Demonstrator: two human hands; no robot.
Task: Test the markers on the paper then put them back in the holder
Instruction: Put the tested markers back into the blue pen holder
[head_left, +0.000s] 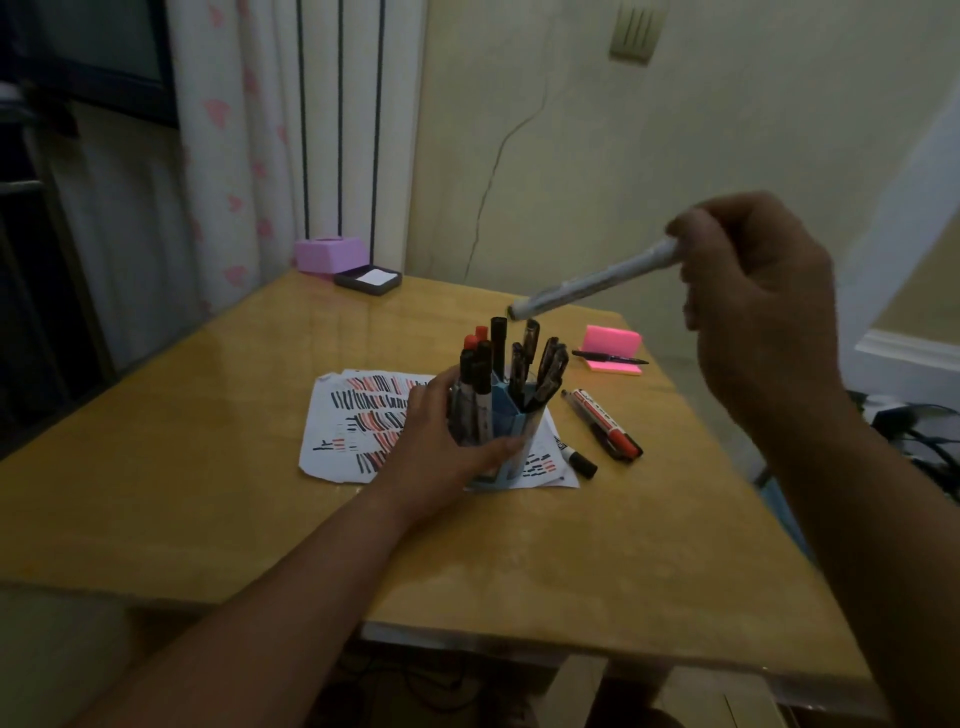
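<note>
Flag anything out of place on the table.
A red marker and a black-capped marker lie loose on the table right of the holder, not in it. The holder stands on the paper.

Left hand (441, 441) curled round blue holder (511, 447) of markers on striped paper (353, 415), right hand (758, 301) raised gripping white marker (592, 283) tilted above holder, loose markers (605, 423) just beside on bench (208, 493).

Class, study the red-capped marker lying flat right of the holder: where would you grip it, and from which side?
Probably best to pinch the red-capped marker mid-barrel, coming from above on its right. It lies flat on the table, so only its top and sides are free, and a black pen lies close along its left.
</note>
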